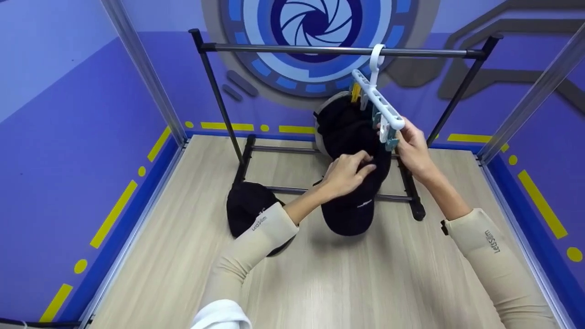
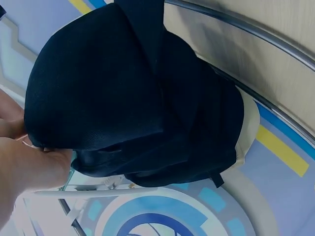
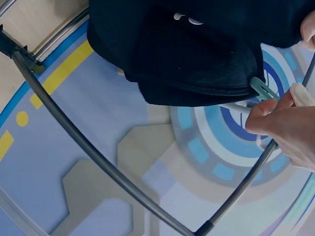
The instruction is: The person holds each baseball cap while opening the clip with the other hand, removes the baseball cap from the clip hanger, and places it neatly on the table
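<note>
My left hand [image 1: 346, 175] pinches the crown of a black cap [image 1: 349, 217], whose brim points toward me with a small light logo. At the near end of a pale clip hanger [image 1: 378, 100], my right hand [image 1: 415, 150] pinches a green clip [image 3: 264, 89] at the cap's edge. Whether the clip grips the cloth cannot be made out. Behind, more dark caps [image 1: 340, 123] hang from the hanger, one with a beige part [image 2: 248, 123]; a yellow clip [image 1: 355, 92] shows at the far end. Fingertips of the left hand are partly hidden.
The hanger hooks over the top bar [image 1: 292, 49] of a black metal rack. Another black cap [image 1: 247, 205] lies on the wooden table [image 1: 183, 256], partly under my left forearm. Blue-purple panels [image 1: 59, 137] close in the sides and back.
</note>
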